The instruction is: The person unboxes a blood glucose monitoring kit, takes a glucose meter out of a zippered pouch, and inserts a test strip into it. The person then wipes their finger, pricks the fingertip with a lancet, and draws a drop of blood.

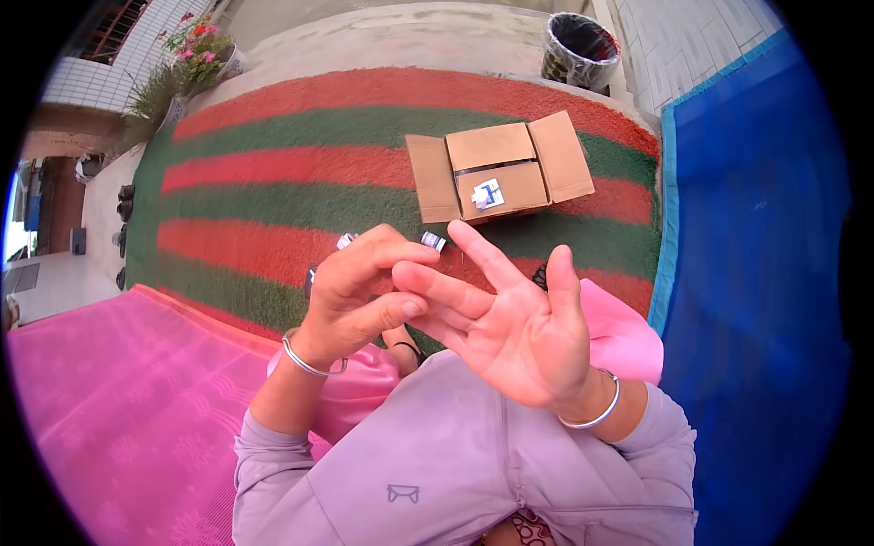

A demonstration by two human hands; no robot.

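Note:
My left hand [364, 296] is closed, its thumb and fingers pinching around a fingertip of my right hand [521, 341]. The right palm faces me with the fingers stretched and spread, holding nothing. Beyond the hands stands a cardboard box [523, 187] with its side flaps folded out. A small white and blue packet [488, 194] lies on the box. On the carpet just past my fingers sits a small blue and white pack [433, 241]. Another small white item [346, 240] is partly hidden behind my left hand.
Under the box lies a red and green striped carpet [291, 168]. A lined waste bin [581, 53] stands at the back right, and potted flowers [202, 59] at the back left. Pink fabric [137, 409] spreads on the left, a blue mat [756, 209] on the right.

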